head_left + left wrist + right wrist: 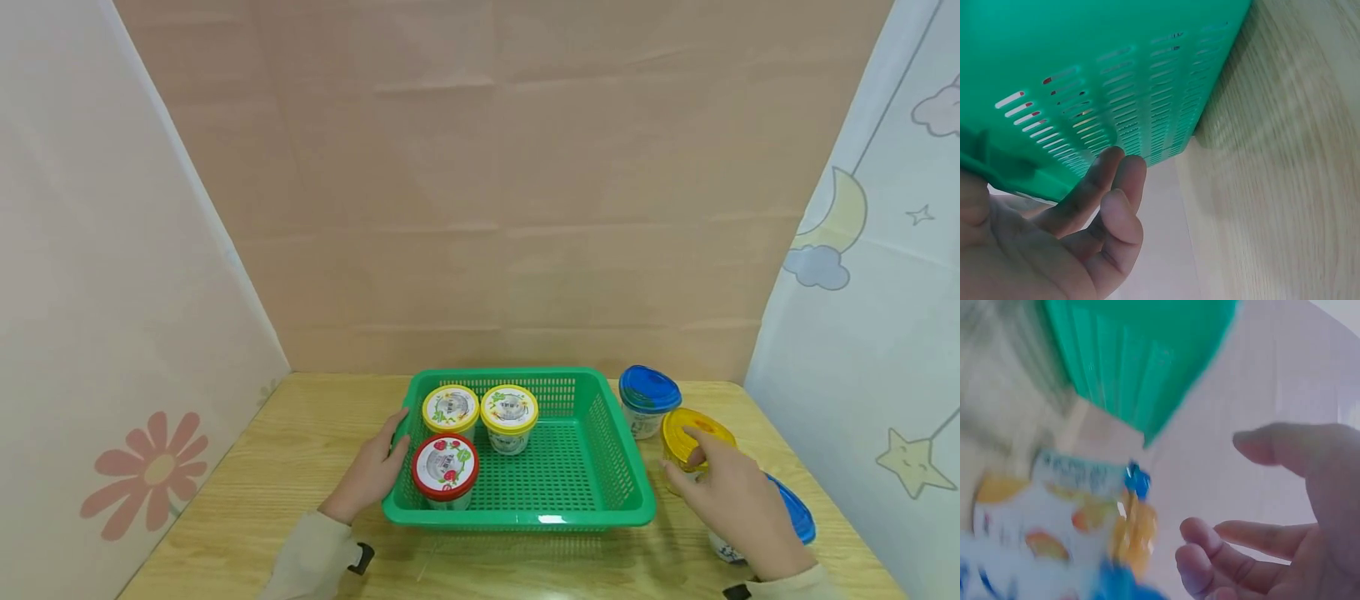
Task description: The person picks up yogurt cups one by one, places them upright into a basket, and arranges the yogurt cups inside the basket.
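A green plastic basket (551,521) with slotted walls stands mid-table. My left hand (372,469) holds its left rim, with bent fingers (1125,219) below the rim against the outer wall. In the basket's left part stand two yellow-lidded tubs, a left one (450,408) and a right one (510,410), and a red-lidded tub (445,468) in front. On the right, my right hand (738,500) is over a tub with a yellow lid (716,423), thumb and fingers apart. The right wrist view shows fruit pictures on that tub (1047,525), left of my fingertips.
Behind the yellow-lidded tub on the right is a blue-lidded tub (648,400). Another blue-lidded tub (798,512) is partly hidden by my right hand. Cloth-like walls (495,208) enclose the wooden table (247,467) at the back and both sides.
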Action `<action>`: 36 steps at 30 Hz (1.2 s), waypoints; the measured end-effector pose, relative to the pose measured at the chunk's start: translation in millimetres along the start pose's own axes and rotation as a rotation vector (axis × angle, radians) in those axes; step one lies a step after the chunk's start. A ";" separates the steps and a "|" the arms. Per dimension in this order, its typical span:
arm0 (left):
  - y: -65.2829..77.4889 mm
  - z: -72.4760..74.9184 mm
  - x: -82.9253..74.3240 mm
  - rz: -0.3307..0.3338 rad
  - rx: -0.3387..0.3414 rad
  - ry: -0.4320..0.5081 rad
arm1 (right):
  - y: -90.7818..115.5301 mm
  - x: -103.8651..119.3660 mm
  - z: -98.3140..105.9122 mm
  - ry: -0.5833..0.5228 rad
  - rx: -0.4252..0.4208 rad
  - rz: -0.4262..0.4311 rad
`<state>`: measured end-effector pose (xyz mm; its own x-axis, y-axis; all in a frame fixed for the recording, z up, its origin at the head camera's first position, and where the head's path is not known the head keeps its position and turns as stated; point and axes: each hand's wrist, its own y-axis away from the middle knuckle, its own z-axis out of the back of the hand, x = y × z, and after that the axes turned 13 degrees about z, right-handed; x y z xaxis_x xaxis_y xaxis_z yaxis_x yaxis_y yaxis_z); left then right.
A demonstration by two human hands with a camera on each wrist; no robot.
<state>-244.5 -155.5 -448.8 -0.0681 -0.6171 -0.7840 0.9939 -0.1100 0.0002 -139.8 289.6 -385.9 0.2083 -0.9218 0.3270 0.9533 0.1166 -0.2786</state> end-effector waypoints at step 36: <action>-10.8 2.4 7.5 0.058 0.066 0.085 | 19.6 -94.0 25.0 0.140 0.348 -0.108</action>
<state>-256.0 -160.8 -453.2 -0.0003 -0.5559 -0.8312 0.9879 -0.1290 0.0859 -135.3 387.8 -399.5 0.0937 -0.9743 0.2051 0.9903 0.1124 0.0819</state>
